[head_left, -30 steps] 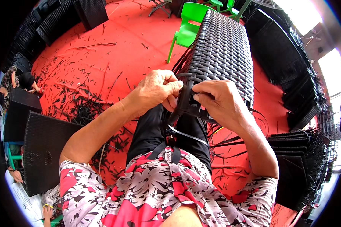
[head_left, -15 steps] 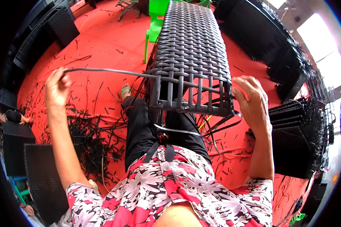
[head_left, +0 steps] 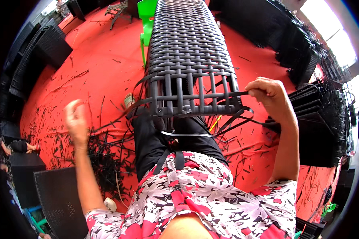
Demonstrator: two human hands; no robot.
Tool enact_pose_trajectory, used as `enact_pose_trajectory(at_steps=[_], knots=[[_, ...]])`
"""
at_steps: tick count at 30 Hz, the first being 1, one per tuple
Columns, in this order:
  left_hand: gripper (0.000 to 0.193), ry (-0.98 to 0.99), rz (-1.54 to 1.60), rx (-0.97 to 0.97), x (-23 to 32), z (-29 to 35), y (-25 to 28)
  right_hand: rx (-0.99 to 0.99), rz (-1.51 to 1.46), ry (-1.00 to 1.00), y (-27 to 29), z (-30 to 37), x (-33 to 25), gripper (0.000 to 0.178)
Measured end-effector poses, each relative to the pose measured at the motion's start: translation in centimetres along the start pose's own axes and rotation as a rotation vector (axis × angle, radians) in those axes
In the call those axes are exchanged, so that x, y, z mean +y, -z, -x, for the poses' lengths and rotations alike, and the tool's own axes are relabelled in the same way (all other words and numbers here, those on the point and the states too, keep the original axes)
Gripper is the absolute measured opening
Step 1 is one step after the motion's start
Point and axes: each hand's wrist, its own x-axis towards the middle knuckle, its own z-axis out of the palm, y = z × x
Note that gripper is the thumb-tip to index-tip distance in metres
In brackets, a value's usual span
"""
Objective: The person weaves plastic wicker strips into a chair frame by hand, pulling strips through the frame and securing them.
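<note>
In front of me, between my knees, stands a long dark grey woven wicker piece. Its far part is tightly woven, while the near end shows bare upright strands with gaps. At the right edge my right hand pinches a flat grey plastic strip that runs across the open strands. Out to the left, apart from the wicker, my left hand is raised; motion blur hides its fingers. Loose strands curve from the wicker's left side toward the floor.
Black strip scraps lie heaped on the red floor covering. A green plastic chair stands behind the wicker. Stacked dark woven panels are at the right, and another panel leans at lower left. Loose strips hang near my knees.
The strip that my left hand stretched leftward is gone from it; that hand has dropped lower. My right hand, formerly beside the wicker's edge, now pulls a strip rightward. The view has shifted slightly.
</note>
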Motion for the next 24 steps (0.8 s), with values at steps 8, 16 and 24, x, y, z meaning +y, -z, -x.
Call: enact_pose_trajectory(at_steps=[8, 16, 24], knots=[[0.026, -0.22, 0.624, -0.585, 13.7, 2.0, -6.5, -0.314, -0.221, -0.096, 3.6, -4.1, 0.6, 0.009], [0.02, -0.059, 0.784, -0.972, 13.8, -1.5, -3.6, -0.591, -0.208, -0.101, 3.6, -7.7, 2.1, 0.014], [0.024, -0.218, 0.199, -0.631, 6.4, -8.6, 2.0, -0.386, 0.248, -0.061, 4.5, -6.7, 4.8, 0.014]])
